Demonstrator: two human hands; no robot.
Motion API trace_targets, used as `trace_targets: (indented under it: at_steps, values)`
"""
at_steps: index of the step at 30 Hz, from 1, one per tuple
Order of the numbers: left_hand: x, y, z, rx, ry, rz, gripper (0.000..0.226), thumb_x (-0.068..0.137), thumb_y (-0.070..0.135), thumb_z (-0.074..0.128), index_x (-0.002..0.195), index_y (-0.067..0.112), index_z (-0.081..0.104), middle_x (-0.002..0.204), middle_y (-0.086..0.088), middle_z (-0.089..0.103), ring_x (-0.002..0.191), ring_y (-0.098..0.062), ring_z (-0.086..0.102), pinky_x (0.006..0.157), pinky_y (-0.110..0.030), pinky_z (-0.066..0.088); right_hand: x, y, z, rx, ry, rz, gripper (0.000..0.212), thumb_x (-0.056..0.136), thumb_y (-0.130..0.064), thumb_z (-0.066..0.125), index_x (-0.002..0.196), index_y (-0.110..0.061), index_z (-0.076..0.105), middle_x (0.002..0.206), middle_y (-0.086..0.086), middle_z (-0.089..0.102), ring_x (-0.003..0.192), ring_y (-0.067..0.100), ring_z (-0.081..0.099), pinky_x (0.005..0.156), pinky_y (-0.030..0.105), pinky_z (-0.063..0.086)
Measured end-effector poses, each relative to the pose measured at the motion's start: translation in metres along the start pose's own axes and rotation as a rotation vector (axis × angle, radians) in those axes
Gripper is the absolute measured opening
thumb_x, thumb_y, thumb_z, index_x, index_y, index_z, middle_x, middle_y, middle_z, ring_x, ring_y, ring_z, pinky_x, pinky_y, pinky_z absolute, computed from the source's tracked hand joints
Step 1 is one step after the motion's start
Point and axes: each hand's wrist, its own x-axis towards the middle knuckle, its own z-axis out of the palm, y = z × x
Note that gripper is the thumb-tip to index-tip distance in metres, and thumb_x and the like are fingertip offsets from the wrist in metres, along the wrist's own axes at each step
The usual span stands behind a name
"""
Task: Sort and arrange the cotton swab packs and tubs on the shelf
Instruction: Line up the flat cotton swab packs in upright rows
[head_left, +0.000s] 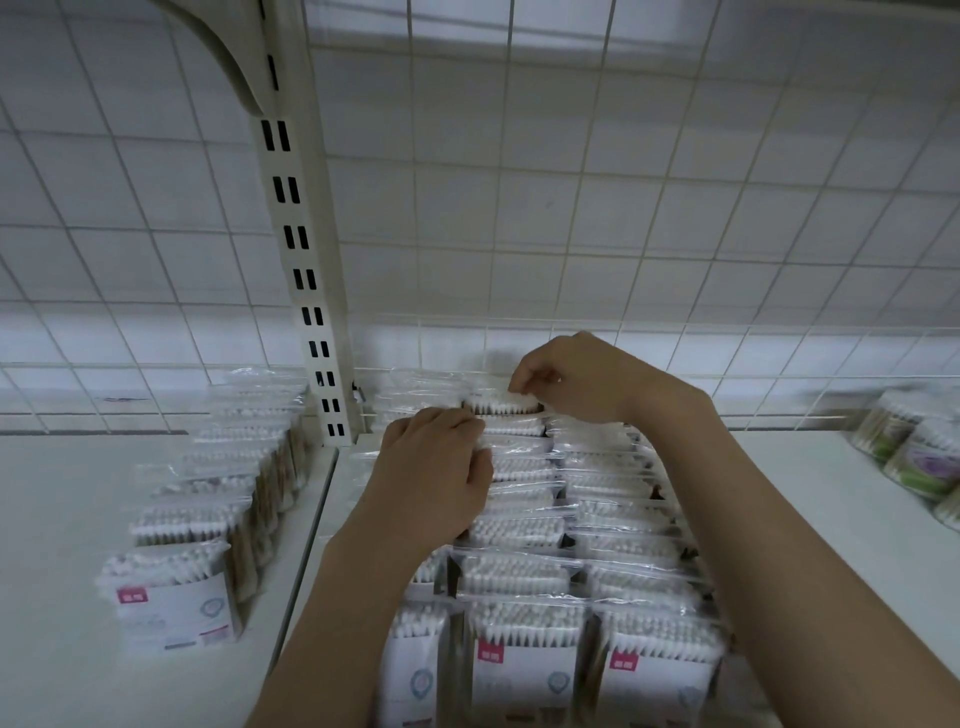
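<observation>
With your right hand (566, 376) pinching the rear pack (501, 402) and your left hand (436, 467) curled on the row (519, 519), pulling unevenly may topple adjacent upright packs.

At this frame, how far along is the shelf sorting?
Mostly done: the left row of packs stands filed front to back, as do the rows beneath the hands. In hand: the right hand pinches the rear pack while the left hand grips the neighbouring packs. Left: the tubs sit bunched at far right.
</observation>
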Motion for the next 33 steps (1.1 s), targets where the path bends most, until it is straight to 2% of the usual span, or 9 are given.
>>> trace_targets:
  at_steps: [5, 12, 15, 19, 21, 23, 27, 30, 33]
  values:
    - [-0.001, 0.001, 0.000, -0.014, 0.003, 0.001, 0.039, 0.098, 0.032, 0.032, 0.134, 0.023, 0.045, 0.141, 0.012, 0.041, 0.132, -0.007, 0.031, 0.107, -0.028, 0.019, 0.016, 0.006, -0.009, -0.053, 0.087, 0.030, 0.024, 0.092, -0.012, 0.047, 0.105, -0.017, 0.067, 0.111, -0.001, 0.064, 0.088, 0.009, 0.052, 0.081, 0.018, 0.038]
    - [-0.002, 0.001, -0.001, -0.014, 0.010, -0.001, 0.039, 0.098, 0.033, 0.032, 0.134, 0.023, 0.046, 0.140, 0.011, 0.043, 0.131, -0.008, 0.033, 0.106, -0.027, 0.019, 0.035, 0.002, 0.004, -0.110, -0.004, -0.004, 0.011, 0.087, -0.024, 0.060, 0.092, -0.016, 0.066, 0.096, -0.004, 0.064, 0.088, 0.014, 0.059, 0.082, 0.030, 0.049]
    - [-0.003, 0.001, 0.000, -0.013, 0.018, 0.002, 0.038, 0.098, 0.032, 0.033, 0.132, 0.024, 0.047, 0.138, 0.011, 0.045, 0.129, -0.008, 0.034, 0.105, -0.027, 0.020, 0.039, 0.003, 0.016, -0.114, -0.031, 0.005, 0.011, 0.085, -0.030, 0.063, 0.088, -0.019, 0.064, 0.091, -0.006, 0.060, 0.086, 0.014, 0.059, 0.079, 0.030, 0.050]
    - [-0.002, 0.000, 0.001, -0.014, 0.022, 0.006, 0.038, 0.098, 0.032, 0.033, 0.131, 0.023, 0.049, 0.137, 0.012, 0.046, 0.128, -0.008, 0.036, 0.104, -0.027, 0.020, 0.040, 0.002, 0.018, -0.114, -0.021, -0.015, 0.006, 0.087, -0.024, 0.059, 0.086, -0.022, 0.065, 0.092, -0.008, 0.059, 0.089, 0.014, 0.058, 0.083, 0.030, 0.049]
    - [-0.002, 0.000, 0.001, -0.019, 0.023, 0.006, 0.037, 0.098, 0.032, 0.034, 0.129, 0.023, 0.050, 0.135, 0.012, 0.047, 0.128, -0.008, 0.036, 0.104, -0.027, 0.020, 0.038, 0.002, 0.014, -0.111, 0.003, -0.024, 0.009, 0.086, -0.022, 0.058, 0.081, -0.026, 0.064, 0.088, -0.011, 0.057, 0.089, 0.013, 0.058, 0.083, 0.031, 0.050]
    - [-0.002, -0.001, 0.001, -0.024, 0.017, 0.002, 0.037, 0.098, 0.032, 0.034, 0.130, 0.023, 0.049, 0.136, 0.012, 0.046, 0.129, -0.007, 0.035, 0.105, -0.027, 0.019, 0.036, 0.001, 0.008, -0.137, 0.057, -0.022, 0.011, 0.086, -0.022, 0.057, 0.084, -0.026, 0.066, 0.087, -0.013, 0.054, 0.088, 0.012, 0.056, 0.082, 0.029, 0.048]
    - [-0.001, -0.001, 0.001, -0.029, -0.002, -0.006, 0.039, 0.098, 0.033, 0.033, 0.133, 0.023, 0.047, 0.138, 0.012, 0.044, 0.130, -0.007, 0.033, 0.106, -0.027, 0.017, 0.030, 0.000, -0.011, -0.152, 0.210, -0.041, 0.015, 0.088, -0.021, 0.053, 0.094, -0.018, 0.066, 0.088, -0.009, 0.055, 0.084, 0.012, 0.051, 0.074, 0.024, 0.040]
    - [-0.002, -0.001, 0.000, -0.036, -0.017, -0.008, 0.039, 0.098, 0.033, 0.032, 0.133, 0.023, 0.047, 0.139, 0.012, 0.043, 0.131, -0.007, 0.032, 0.107, -0.027, 0.017, 0.021, -0.006, -0.024, -0.037, 0.309, -0.013, 0.015, 0.089, -0.017, 0.049, 0.091, -0.011, 0.063, 0.074, -0.011, 0.052, 0.074, 0.014, 0.051, 0.060, 0.021, 0.036]
    - [-0.002, -0.001, 0.000, -0.039, -0.032, -0.013, 0.039, 0.098, 0.032, 0.032, 0.133, 0.023, 0.047, 0.139, 0.011, 0.044, 0.130, -0.008, 0.033, 0.108, -0.029, 0.017, 0.011, -0.010, -0.033, 0.093, 0.397, 0.037, 0.018, 0.089, -0.013, 0.044, 0.087, -0.009, 0.061, 0.073, -0.007, 0.056, 0.060, 0.014, 0.058, 0.047, 0.013, 0.040]
